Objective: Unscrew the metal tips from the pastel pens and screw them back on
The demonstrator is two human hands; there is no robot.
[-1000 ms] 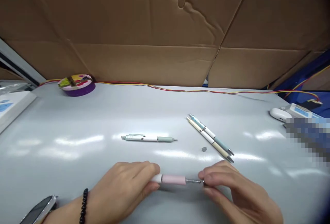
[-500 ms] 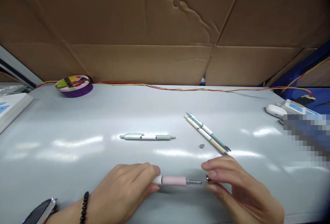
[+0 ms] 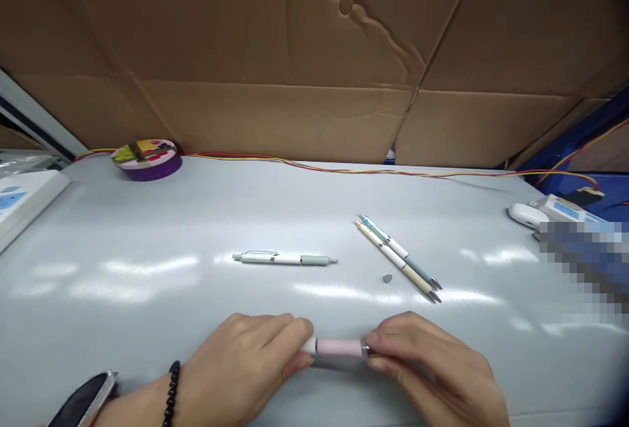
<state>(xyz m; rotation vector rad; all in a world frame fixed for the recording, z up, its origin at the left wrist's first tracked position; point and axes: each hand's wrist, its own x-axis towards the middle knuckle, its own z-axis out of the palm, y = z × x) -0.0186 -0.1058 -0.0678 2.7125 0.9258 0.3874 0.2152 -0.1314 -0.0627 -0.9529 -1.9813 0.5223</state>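
Observation:
My left hand (image 3: 260, 361) is closed around the white barrel of a pink-gripped pen (image 3: 340, 347), which lies level and points right. My right hand (image 3: 432, 368) pinches a small silver pen tip (image 3: 366, 349) at the front end of the pink grip. The tip is mostly hidden by the fingers. Beyond the hands lies a green-and-white pen (image 3: 285, 259) with its thin metal front end bare. To its right a loose silver pen tip (image 3: 388, 279) rests on the table. Next to that, a blue-green pen (image 3: 400, 251) and a cream pen (image 3: 398, 261) lie side by side, slanting.
A purple round tin (image 3: 147, 160) stands at the back left. Red and yellow wires (image 3: 304, 166) run along a cardboard wall (image 3: 275, 119). White power strips (image 3: 29, 207) flank the table, and a white mouse-like object (image 3: 527, 215) is at right. A dark phone-like device (image 3: 86, 401) is at lower left.
My right hand has moved left and brought the silver tip onto the pen's front end, covering its bare metal part. My left hand still holds the barrel. The view has shifted slightly.

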